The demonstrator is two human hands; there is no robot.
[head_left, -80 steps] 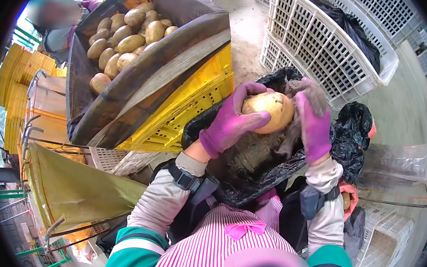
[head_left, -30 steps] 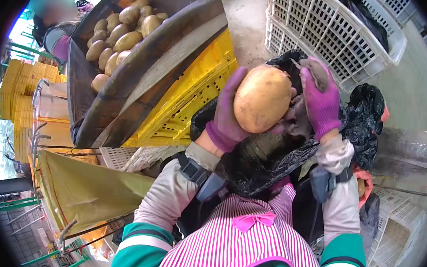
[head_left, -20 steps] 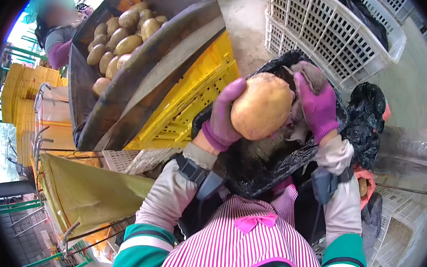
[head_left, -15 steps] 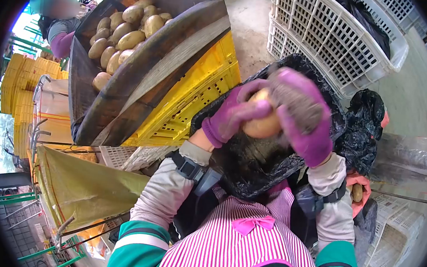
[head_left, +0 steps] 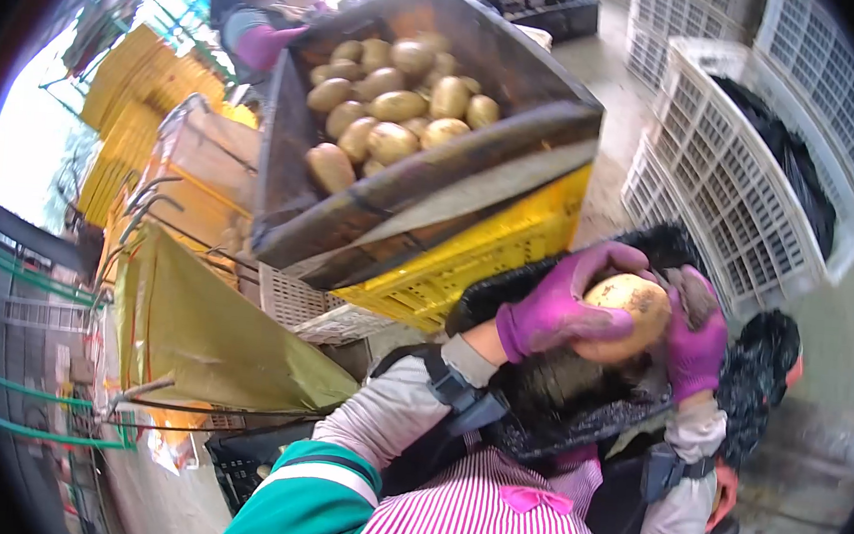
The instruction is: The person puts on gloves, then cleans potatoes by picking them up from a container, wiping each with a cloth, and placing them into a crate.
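A large pale-yellow potato [head_left: 632, 313] with dark specks of soil is held over a tub lined with black plastic [head_left: 579, 379]. My left hand [head_left: 575, 304], in a purple glove, wraps round its left side with the thumb across the front. At the potato's right side is my right hand [head_left: 694, 338], also purple-gloved, its fingers curled against it. A grey-brown, soiled surface [head_left: 695, 296] shows at the right fingers; whether it is glove or cloth I cannot tell. Several potatoes [head_left: 395, 104] lie in a dark-lined bin [head_left: 424, 181] ahead on the left.
Under the bin stands a yellow crate [head_left: 487, 267]. White plastic crates [head_left: 726, 160] are stacked at the right. An olive sheet [head_left: 212, 320] hangs over a frame with metal hooks [head_left: 157, 196] at the left. Another person [head_left: 250, 32] stands behind the bin.
The view has turned left, so the bin and hands appear further right. The right hand has shifted from over the potato to its right side, uncovering more of the potato.
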